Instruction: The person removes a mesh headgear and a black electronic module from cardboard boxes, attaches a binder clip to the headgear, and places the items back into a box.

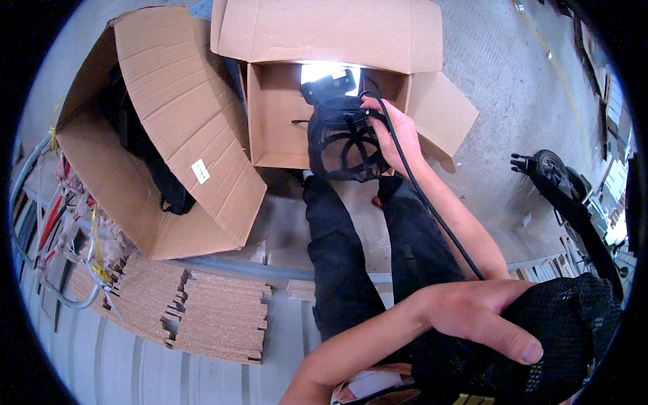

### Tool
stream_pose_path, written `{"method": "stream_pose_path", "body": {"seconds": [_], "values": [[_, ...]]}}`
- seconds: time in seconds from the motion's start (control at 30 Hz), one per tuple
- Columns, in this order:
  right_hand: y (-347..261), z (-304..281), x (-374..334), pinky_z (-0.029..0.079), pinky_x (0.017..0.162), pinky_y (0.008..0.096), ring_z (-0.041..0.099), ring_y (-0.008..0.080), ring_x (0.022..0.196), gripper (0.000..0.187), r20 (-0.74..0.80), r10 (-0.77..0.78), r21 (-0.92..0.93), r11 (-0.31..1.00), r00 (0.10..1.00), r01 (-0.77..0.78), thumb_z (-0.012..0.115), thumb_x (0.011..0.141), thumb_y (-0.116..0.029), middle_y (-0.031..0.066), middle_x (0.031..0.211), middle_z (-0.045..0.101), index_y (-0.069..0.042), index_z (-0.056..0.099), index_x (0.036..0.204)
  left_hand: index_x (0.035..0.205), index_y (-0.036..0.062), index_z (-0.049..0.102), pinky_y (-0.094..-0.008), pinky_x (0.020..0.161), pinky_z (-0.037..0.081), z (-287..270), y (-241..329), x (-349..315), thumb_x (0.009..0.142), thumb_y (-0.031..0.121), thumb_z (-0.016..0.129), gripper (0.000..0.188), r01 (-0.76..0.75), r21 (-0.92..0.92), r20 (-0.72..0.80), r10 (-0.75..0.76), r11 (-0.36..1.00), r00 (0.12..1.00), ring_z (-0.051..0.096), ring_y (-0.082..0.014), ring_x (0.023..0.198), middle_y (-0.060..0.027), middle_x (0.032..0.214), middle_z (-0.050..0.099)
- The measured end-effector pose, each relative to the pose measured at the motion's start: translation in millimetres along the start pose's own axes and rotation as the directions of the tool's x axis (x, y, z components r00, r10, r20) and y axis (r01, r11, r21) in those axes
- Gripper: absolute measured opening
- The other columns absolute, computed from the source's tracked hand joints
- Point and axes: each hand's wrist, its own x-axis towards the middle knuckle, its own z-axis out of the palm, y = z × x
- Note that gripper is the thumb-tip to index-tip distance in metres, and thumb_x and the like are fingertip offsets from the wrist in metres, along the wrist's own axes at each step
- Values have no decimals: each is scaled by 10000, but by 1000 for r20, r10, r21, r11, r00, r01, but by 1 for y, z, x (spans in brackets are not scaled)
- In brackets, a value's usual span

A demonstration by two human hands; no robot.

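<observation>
Long black trousers (339, 236) (probably plain, though seen dimly) are worn, with both forearms (466, 219) and hands (480, 314) bare.

Brown carton (182, 101) upper left, brown box (280, 125) top centre, black straps (352, 140) and cord (413, 177) mid-frame, black mesh-patterned bag (563, 324) lower right, grey floor (489, 81) upper right

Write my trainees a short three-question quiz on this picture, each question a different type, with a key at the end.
1. Multiple choice: What is the left hand touching?
A) Particleboard pieces
B) Black mesh fabric
C) A white label

2. True or false: The right hand is empty.

3. Fill the gap: A thin black ____ runs past the right hand and along the right forearm.

Key:
1. B
2. False: it holds black strapped headgear, which is partly over the open cardboard box.
3. cable
</observation>
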Motion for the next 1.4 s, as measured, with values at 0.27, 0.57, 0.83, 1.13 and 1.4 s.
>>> {"method": "stream_pose_path", "body": {"seconds": [0.27, 0.57, 0.83, 1.13, 1.4], "values": [[5, -4, 7, 505, 871, 471, 619, 419, 1046, 250, 59, -78, -89, 993, 995, 83, 522, 908, -12, 212, 1099, 658, -40, 610, 1140, 1340, -78, 442, -286, 849, 527, 0, 2, -3, 840, 365, 786, 751, 26, 4, -13, -26, 1000, 1000, 624, -162, 983, -102, 1129, 656], [5, -7, 14, 516, 964, 404, 653, 322, 1115, 345, 113, -30, -163, 985, 993, 49, 513, 910, 37, 137, 1174, 686, -65, 618, 1222, 1347, -62, 441, -294, 896, 509, 3, 4, -2, 855, 335, 768, 711, -16, -67, 22, 18, 998, 1000, 616, -159, 1023, -95, 1148, 656], [4, -6, 17, 505, 880, 468, 624, 413, 1035, 268, 53, -112, -133, 984, 992, 118, 513, 889, -2, 207, 1088, 664, -32, 614, 1134, 1353, -56, 432, -297, 901, 505, -2, 5, -4, 875, 306, 749, 677, -22, -42, 14, 23, 999, 1000, 609, -157, 1037, -89, 1168, 645], [7, -6, 18, 510, 862, 469, 628, 417, 1022, 254, 46, -79, -106, 991, 996, 83, 518, 895, -16, 209, 1067, 666, -50, 616, 1127, 1357, -56, 424, -297, 907, 506, 1, 9, -2, 892, 306, 735, 667, -35, -87, 48, 39, 996, 998, 608, -164, 1048, -97, 1175, 641], [6, -4, 20, 512, 843, 477, 629, 426, 998, 233, 45, -59, -111, 992, 997, 64, 528, 910, -35, 212, 1044, 667, -54, 616, 1125, 1337, -54, 445, -301, 906, 504, -4, 6, -6, 875, 345, 753, 684, -7, -5, -6, 6, 1000, 1000, 602, -169, 1046, -94, 1163, 641]]}}
